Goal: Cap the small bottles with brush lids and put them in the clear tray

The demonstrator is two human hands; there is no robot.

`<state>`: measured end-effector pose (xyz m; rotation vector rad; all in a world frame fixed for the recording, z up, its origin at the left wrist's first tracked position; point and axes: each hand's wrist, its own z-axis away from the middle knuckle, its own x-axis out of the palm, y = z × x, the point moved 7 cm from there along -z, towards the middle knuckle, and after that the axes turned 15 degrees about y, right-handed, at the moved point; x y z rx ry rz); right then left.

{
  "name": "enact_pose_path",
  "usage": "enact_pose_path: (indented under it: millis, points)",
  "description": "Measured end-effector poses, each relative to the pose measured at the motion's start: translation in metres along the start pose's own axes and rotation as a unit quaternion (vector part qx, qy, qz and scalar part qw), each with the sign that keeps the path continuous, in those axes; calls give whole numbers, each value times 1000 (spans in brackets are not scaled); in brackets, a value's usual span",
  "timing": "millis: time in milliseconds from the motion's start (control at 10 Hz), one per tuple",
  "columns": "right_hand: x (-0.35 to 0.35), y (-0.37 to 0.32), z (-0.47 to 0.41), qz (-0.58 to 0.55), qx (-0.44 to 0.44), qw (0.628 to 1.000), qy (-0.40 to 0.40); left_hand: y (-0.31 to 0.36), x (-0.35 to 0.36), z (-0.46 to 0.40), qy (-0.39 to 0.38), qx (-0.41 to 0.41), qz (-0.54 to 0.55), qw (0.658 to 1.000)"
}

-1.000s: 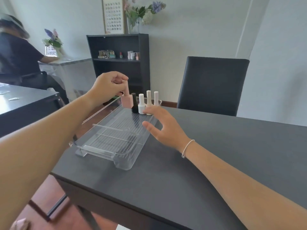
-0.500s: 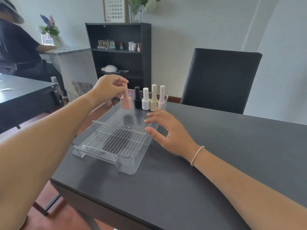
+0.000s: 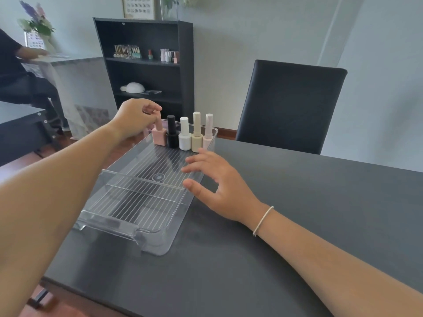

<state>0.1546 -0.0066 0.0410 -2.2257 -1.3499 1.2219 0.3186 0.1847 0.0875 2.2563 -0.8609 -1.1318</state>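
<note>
My left hand (image 3: 135, 117) pinches the cap of the pink bottle (image 3: 158, 133) between thumb and fingertips; the bottle stands upright at the far end of the clear tray (image 3: 158, 244), leftmost of a row with the black bottle (image 3: 172, 132), white bottle (image 3: 185, 134), beige bottle (image 3: 197, 133) and pale pink bottle (image 3: 208, 131). My right hand (image 3: 219, 188) is spread open, holding nothing, over the tray's right edge on the dark table (image 3: 286, 213).

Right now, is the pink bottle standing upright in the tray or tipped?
Upright. The pink bottle stands at the clear tray's far end, left hand fingers on its cap.
</note>
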Motion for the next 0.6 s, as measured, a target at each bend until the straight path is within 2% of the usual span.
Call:
enact_pose_path:
  millis: [600]
  points:
    - [-2,-5,0,-5,0,1000,-2,-7,3,-7,-2,7,-11,1000]
